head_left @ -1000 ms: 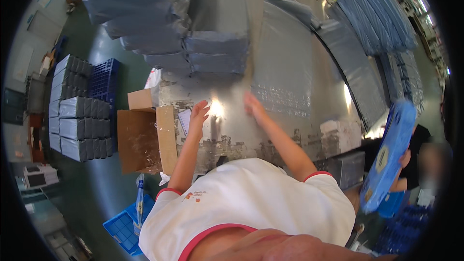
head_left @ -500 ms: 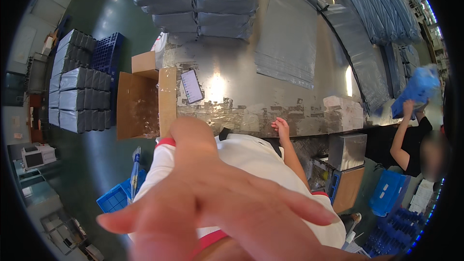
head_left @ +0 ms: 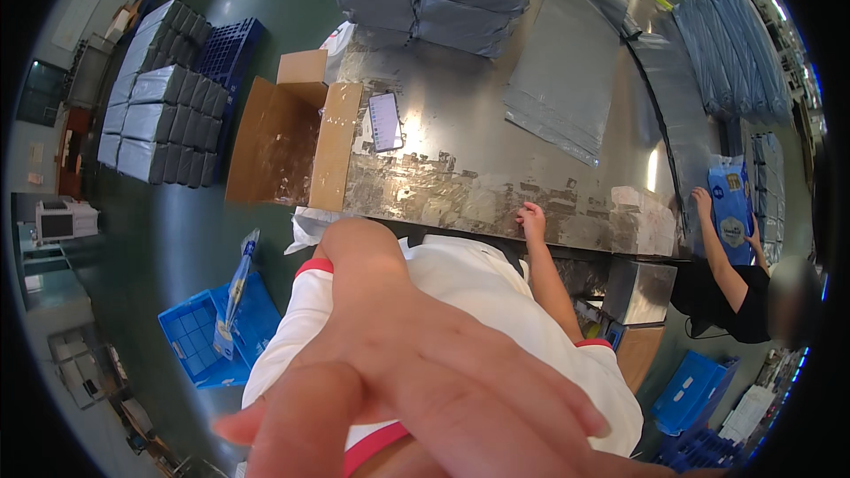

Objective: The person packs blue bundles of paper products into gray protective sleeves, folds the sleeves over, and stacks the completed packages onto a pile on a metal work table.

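Observation:
My left hand point(head_left: 443, 381) is raised close to the camera, fills the lower middle and is partly blurred. Its fingers are stretched out and nothing shows in them. My right hand point(head_left: 531, 221) is over the near edge of the metal table point(head_left: 443, 124), fingers loosely bent and no object visible in it. A phone point(head_left: 385, 122) with a lit screen lies on the table, beside an open cardboard box point(head_left: 336, 146). Flat grey plastic bags point(head_left: 567, 62) are spread in a layered pile further back.
Stacked grey packages point(head_left: 425, 0) stand at the table's back; more point(head_left: 164, 119) sit at the left by a blue pallet point(head_left: 230, 53). A blue crate point(head_left: 199, 336) is on the floor. At the right, a co-worker point(head_left: 730, 288) handles a blue package point(head_left: 730, 212).
The view has shifted, so the table and box sit further right and higher. My left hand stays near the camera. The co-worker's blue package has come down and now stands more upright.

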Action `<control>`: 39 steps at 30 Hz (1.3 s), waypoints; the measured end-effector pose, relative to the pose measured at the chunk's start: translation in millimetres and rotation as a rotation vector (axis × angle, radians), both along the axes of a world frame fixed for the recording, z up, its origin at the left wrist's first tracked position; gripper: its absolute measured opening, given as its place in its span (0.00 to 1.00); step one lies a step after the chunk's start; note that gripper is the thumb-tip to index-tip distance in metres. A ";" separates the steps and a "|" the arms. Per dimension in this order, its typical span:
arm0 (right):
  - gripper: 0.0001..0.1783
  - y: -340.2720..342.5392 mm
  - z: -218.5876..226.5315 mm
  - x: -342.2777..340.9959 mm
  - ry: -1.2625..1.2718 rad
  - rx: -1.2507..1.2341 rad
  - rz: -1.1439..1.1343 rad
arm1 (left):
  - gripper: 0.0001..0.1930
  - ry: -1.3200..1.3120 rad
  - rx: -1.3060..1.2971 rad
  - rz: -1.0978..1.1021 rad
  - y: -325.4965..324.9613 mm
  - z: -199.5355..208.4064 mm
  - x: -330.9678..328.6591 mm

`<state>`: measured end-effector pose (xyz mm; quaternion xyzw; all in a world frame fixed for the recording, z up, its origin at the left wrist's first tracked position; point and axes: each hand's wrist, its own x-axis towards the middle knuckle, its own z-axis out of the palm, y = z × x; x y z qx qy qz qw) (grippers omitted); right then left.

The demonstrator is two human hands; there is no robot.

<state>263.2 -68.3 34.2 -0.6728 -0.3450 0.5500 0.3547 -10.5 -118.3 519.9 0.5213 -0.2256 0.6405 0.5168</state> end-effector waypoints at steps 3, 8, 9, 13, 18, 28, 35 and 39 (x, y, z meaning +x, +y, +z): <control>0.16 4.4 7.2 -9.1 0.014 -0.012 0.025 | 0.30 0.032 -0.106 0.123 -12.7 -5.5 -6.1; 0.17 2.0 -3.3 1.3 0.035 0.014 0.014 | 0.25 0.319 -0.356 0.684 54.7 -96.7 -55.8; 0.17 4.2 -3.0 -1.1 0.044 0.017 0.025 | 0.21 0.396 -0.499 0.861 80.9 -139.8 -74.5; 0.17 1.9 0.1 -4.0 0.063 0.021 0.042 | 0.21 0.776 -1.146 1.283 117.4 -361.2 -176.2; 0.14 3.2 -2.2 2.6 0.070 0.024 0.022 | 0.32 1.584 -1.093 1.445 123.2 -448.3 -190.8; 0.06 12.3 -0.5 1.5 -0.008 -0.049 -0.018 | 0.33 2.064 -1.066 1.511 136.7 -449.3 -161.8; 0.04 10.6 -0.8 0.5 -0.013 -0.023 -0.049 | 0.27 1.606 -1.093 1.650 129.3 -452.1 -168.5; 0.03 11.0 7.4 -5.8 -0.042 -0.013 -0.044 | 0.22 1.171 -1.161 1.519 97.9 -481.4 -186.7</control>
